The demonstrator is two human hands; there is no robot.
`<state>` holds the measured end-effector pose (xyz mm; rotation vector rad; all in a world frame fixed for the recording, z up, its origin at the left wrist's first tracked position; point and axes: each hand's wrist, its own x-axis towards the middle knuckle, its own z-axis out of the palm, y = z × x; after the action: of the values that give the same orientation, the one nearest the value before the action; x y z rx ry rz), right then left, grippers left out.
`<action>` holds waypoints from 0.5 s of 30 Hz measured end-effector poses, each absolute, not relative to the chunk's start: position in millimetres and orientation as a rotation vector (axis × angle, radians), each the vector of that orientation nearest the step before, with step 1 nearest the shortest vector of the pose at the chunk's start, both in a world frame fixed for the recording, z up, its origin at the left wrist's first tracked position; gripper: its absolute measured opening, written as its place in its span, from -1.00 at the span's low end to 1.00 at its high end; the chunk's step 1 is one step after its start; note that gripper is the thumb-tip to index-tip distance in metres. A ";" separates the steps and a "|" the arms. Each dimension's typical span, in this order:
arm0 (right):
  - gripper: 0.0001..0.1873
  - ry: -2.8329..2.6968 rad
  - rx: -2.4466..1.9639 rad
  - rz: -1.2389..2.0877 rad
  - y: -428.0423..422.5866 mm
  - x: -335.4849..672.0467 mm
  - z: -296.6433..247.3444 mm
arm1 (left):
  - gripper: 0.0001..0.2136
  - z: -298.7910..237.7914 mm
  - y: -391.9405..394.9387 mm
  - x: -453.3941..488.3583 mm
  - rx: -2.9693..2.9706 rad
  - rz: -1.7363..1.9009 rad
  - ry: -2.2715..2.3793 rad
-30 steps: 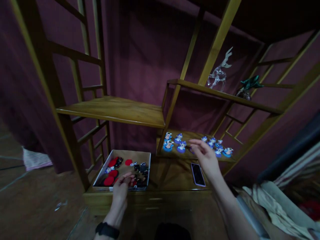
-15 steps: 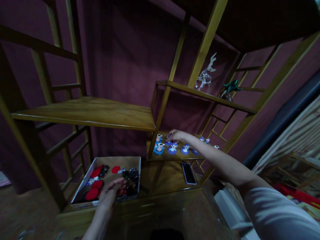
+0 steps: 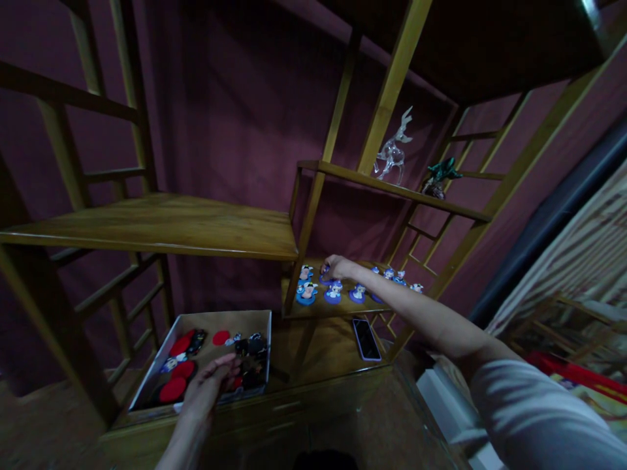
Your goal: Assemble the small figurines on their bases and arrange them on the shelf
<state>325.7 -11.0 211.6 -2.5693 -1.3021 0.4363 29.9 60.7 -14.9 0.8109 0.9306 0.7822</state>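
My right hand (image 3: 337, 267) reaches onto the small lower shelf, its fingers closed at a figurine on a purple round base (image 3: 325, 279), mostly covered by the hand. In front stand two similar white-and-purple figurines (image 3: 334, 292), and to the left are two figurines on blue bases (image 3: 307, 293). My left hand (image 3: 213, 378) hovers over the near side of a shallow box (image 3: 179, 326), fingers apart, with nothing visible in it. Inside the box lie red discs (image 3: 173, 390) and several dark figures (image 3: 252, 346), partly hidden by that hand.
A phone (image 3: 366, 339) lies on the lower wooden surface below the figurine shelf. A clear deer ornament (image 3: 392, 153) and a green ornament (image 3: 441, 177) stand on the shelf above. The wide wooden shelf (image 3: 161, 225) overhangs the box. A white box (image 3: 448, 401) sits at lower right.
The view has shifted slightly, so the scene sits a little further left. My right hand stays at the same figurine. My left hand remains over the box, its fingers slightly moved.
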 end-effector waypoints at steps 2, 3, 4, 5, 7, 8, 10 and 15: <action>-0.75 -1.325 -2.554 0.443 -13.1 326.3 213.7 | -0.80 -14.4 62.1 31.1 0.803 0.758 0.936; -0.74 -1.335 -2.527 0.453 -15.3 328.3 217.2 | -0.79 -13.8 62.6 31.3 0.799 0.752 0.936; -0.74 -1.336 -2.485 0.455 -18.4 331.8 222.9 | -0.77 -12.9 62.9 31.0 0.797 0.746 0.937; -0.74 -1.330 -2.431 0.446 -22.7 337.1 230.7 | -0.77 -11.9 63.1 30.1 0.796 0.744 0.942; -0.77 -1.286 -2.314 0.400 -35.4 352.6 251.1 | -0.77 -10.0 64.0 26.6 0.798 0.740 0.954; -0.79 -1.254 -2.275 0.373 -43.8 362.3 262.3 | -0.78 -9.4 64.9 24.1 0.799 0.739 0.969; -0.85 -1.161 -2.269 0.326 -63.3 383.8 281.8 | -0.80 -9.0 67.9 19.3 0.793 0.722 0.954; -0.92 -0.960 -2.433 0.297 -106.3 430.9 287.7 | -0.79 -8.8 70.4 16.9 0.788 0.673 0.954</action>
<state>430.9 -106.3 287.7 -2.4333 -0.9598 0.2973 16.9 70.4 -8.8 0.7883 0.9539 0.6734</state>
